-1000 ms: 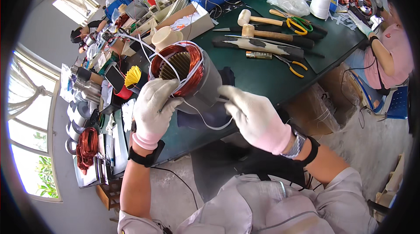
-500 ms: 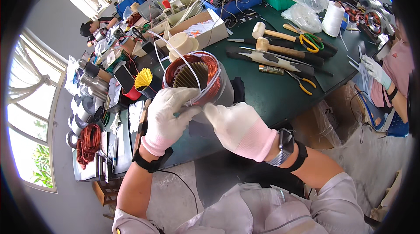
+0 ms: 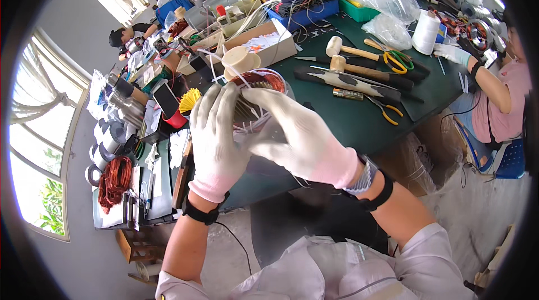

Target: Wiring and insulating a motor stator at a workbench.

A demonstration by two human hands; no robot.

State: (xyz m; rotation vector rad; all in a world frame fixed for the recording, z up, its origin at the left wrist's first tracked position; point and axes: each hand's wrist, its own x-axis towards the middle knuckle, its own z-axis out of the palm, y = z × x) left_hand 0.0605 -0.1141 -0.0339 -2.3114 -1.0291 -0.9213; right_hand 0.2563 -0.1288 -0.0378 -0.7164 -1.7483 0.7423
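In front of me on the table stands a motor stator (image 3: 263,80), a metal cylinder with red-brown copper windings and pale slot strips inside. White lacing cord (image 3: 247,108) crosses its near side. My left hand (image 3: 216,134), in a white glove with pink cuff, lies over the stator's left near edge, fingers stretched upward. My right hand (image 3: 306,137), gloved alike, reaches over from the right, its index finger extended to the rim and its thumb apart, close to the left hand. The hands hide most of the stator's near side.
Mallets (image 3: 359,53), scissors (image 3: 398,61), a file, yellow-handled pliers (image 3: 384,110) and a battery (image 3: 348,94) lie right. A white cord spool (image 3: 426,31) stands beyond. Behind the stator are a cream spool (image 3: 240,61) and paper-filled box (image 3: 275,42). A co-worker's gloved hand (image 3: 452,53) is at far right.
Both hands have gone from pinched fingers at the stator's near rim to stretched fingers spread over it. The co-worker's hand at the right has moved up toward the white spool.
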